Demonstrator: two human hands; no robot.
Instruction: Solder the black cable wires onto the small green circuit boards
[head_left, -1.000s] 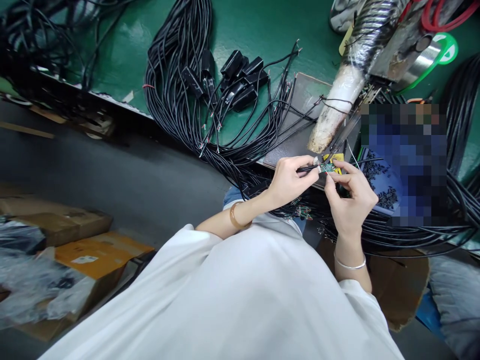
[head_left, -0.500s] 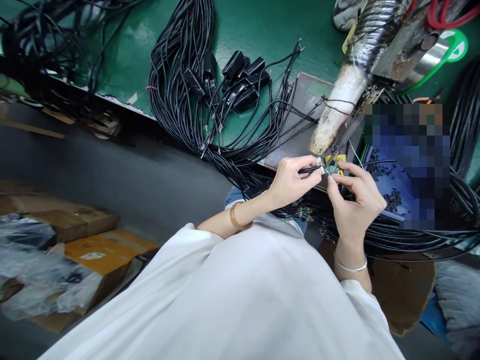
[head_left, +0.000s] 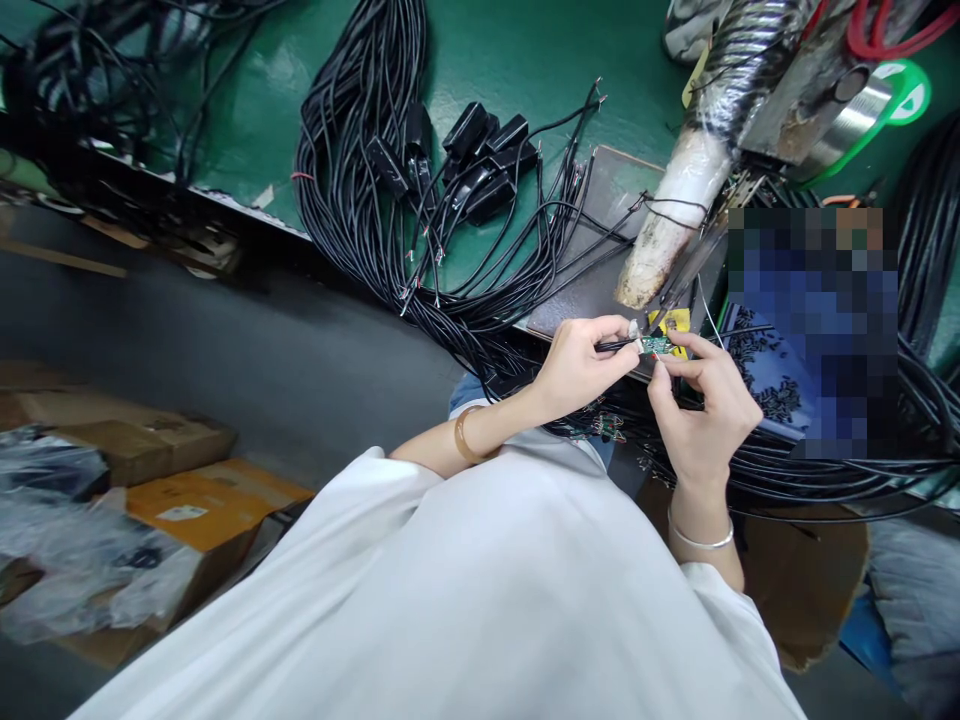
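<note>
A worker in a white shirt (head_left: 465,590) bends over a small green circuit board (head_left: 657,346) at the edge of a green-topped workbench (head_left: 510,50). The left hand (head_left: 581,365) pinches a black cable (head_left: 613,345) between thumb and forefinger, its end at the board's left side. The right hand (head_left: 705,390) meets the other end, thumb and forefinger narrowly spaced; whether they grip the board or a fine wire cannot be told. A tan bangle (head_left: 463,436) circles the left wrist, a silver bangle (head_left: 701,543) the right. The circuit board sits between the two hands, beside a yellow piece (head_left: 681,321) and below the plastic-wrapped nozzle (head_left: 664,235) of a silvery duct (head_left: 757,50). Left of the nozzle, black cables (head_left: 360,130) sprawl in a thick bundle with black rectangular housings (head_left: 465,128) among them. To the right, tiny black pieces (head_left: 780,398) lie scattered on a blue surface (head_left: 796,430), near a green-rimmed spool (head_left: 909,95) of silvery wire.
</note>
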